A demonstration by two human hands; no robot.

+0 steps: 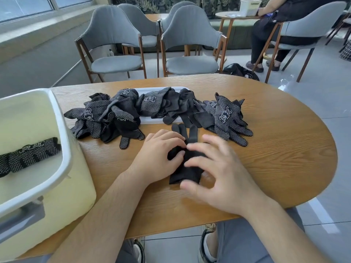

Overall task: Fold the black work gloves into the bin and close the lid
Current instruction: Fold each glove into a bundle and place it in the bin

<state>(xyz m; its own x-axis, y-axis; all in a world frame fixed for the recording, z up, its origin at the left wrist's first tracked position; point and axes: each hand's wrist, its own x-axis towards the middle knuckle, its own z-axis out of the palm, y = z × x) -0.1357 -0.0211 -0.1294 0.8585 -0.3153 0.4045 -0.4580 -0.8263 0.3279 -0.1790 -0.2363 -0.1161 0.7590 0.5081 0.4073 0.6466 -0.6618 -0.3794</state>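
The bin (58, 111) runs off the left and near edges, and the rolled gloves (28, 156) inside it are cut by the left edge. The pile (106, 114) covers most of the lid (153, 121). Both hands hide much of the glove (187, 168): the left hand (161, 149) its left side, the right hand (218, 168), blurred, its right side, so that hand's grip cannot be told. The pile's white print is too small to read.

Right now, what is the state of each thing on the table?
bin, open
folded gloves, lying inside bin
lid, on table under pile
pile, loose, unfolded
glove, flat, not yet folded
left hand, pinches glove
right hand, spread over glove
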